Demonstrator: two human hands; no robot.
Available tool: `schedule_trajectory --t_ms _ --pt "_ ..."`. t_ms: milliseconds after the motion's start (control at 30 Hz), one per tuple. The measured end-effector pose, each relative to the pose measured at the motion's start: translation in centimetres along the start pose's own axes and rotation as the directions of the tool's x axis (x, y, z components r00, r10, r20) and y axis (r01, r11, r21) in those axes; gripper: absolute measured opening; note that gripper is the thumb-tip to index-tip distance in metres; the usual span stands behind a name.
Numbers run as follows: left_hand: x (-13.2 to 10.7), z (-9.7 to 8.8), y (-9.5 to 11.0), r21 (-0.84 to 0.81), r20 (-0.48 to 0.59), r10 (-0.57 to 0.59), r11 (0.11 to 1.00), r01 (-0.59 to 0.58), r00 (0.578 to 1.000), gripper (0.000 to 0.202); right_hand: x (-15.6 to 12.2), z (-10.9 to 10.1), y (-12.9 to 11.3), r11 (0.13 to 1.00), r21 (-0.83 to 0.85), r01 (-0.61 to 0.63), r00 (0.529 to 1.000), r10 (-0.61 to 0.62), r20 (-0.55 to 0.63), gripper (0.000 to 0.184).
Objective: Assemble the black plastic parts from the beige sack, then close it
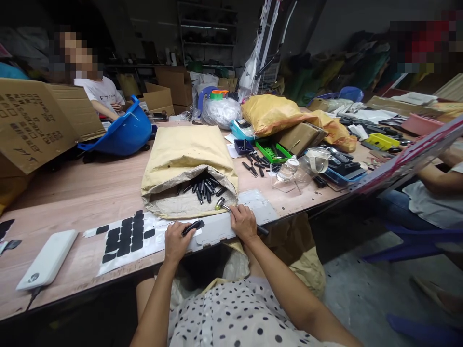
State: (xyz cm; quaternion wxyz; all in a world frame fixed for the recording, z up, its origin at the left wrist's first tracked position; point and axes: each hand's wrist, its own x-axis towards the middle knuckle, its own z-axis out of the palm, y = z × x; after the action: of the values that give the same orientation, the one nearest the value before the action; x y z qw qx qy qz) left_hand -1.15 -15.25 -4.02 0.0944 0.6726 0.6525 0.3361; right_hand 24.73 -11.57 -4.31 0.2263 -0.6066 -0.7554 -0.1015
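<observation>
My left hand (176,241) is closed on a small black plastic part (193,226) and rests it on a light grey plate (231,219) at the table's near edge. My right hand (244,222) grips a small hammer (223,205) whose metal head points up and left over the same plate; its black handle sticks out past my wrist. Just behind the plate lies an open tan paper sack (184,164) with several black parts (204,188) spilling from its mouth.
A white sheet of black adhesive pads (126,236) lies left of my hands, a white power bank (47,260) further left. A blue basin (125,130), cardboard boxes, bags, trays and loose parts crowd the far table. One person sits far left, another at the right edge.
</observation>
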Motion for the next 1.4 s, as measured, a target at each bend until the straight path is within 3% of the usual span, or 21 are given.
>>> schedule_trajectory --t_ms 267,433,600,1033,1267,1400 --pt "0.2 0.2 0.4 -0.009 0.065 -0.062 0.998 0.062 0.996 0.010 0.0 -0.4 0.8 0.995 0.092 0.024 0.999 -0.021 -0.033 0.027" --pt "0.1 0.3 0.3 -0.024 0.085 -0.055 0.998 0.057 0.995 0.013 -1.4 -1.6 -2.2 0.909 0.408 0.089 0.993 -0.049 -0.108 0.034" --pt "0.1 0.7 -0.1 -0.035 0.071 -0.039 0.999 0.042 0.997 0.017 -3.0 -2.2 -5.5 0.784 0.605 0.140 0.989 -0.134 -0.056 0.038" --pt "-0.1 1.1 0.1 0.043 0.034 -0.018 0.999 0.017 0.999 0.018 -2.8 -3.1 -7.0 0.923 0.319 0.216 0.947 -0.277 0.160 0.056" --pt "-0.1 1.2 0.2 0.017 0.033 -0.023 1.000 0.022 0.999 0.019 -2.4 -3.7 -6.3 0.907 0.380 0.181 0.969 -0.231 0.088 0.052" --pt "-0.1 1.2 0.2 0.016 0.031 -0.030 0.999 0.029 0.999 0.019 -2.8 -3.5 -5.9 0.906 0.386 0.175 0.965 -0.235 0.113 0.050"
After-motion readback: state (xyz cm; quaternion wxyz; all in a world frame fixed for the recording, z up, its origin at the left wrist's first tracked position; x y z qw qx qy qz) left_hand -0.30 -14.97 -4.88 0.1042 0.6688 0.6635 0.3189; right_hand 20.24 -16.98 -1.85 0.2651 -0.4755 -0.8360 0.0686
